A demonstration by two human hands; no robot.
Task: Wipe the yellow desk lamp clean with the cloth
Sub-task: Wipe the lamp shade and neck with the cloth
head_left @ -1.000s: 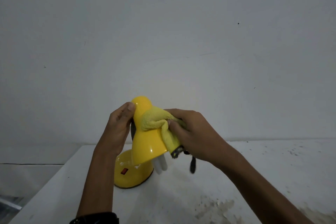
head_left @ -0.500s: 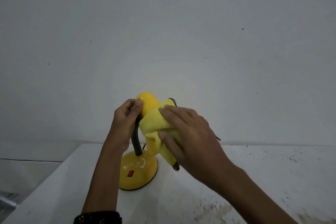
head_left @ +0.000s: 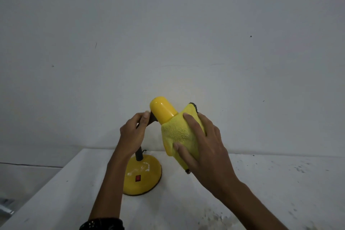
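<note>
Since a moment ago the right hand [head_left: 207, 147] is sliding the fuzzy yellow microfibre cloth [head_left: 178, 132] further down over the shade, so more of the glossy rounded top of the yellow plastic desk lamp [head_left: 162, 108] is showing bare above the cloth, and the left hand [head_left: 133, 134] is sitting lower, off the top of the shade and now at the neck. That left hand is pinching the dark flexible neck [head_left: 152, 118] just behind the shade, its fingers [head_left: 143, 117] closing narrowly around it. The right hand is lying spread over the cloth, fingers [head_left: 194, 127] wide and pressing it flat against the flared part of the shade, with the thumb tucking in along the cloth's lower edge. A dark-trimmed corner of the cloth is poking up behind the hand, and another is hanging below the palm. The lamp is standing at lower centre of the frame, its shade tilting up toward the wall and its round yellow base [head_left: 142, 177] resting flat near the left edge of the white, scuffed desk [head_left: 270, 188]. A small red rocker switch [head_left: 137, 178] is sitting on the front of the base, and pale smears are showing on its top. A plain grey-white wall [head_left: 168, 24] is filling the whole upper frame. A dark band at the left wrist is peeking in at the bottom edge.
</note>
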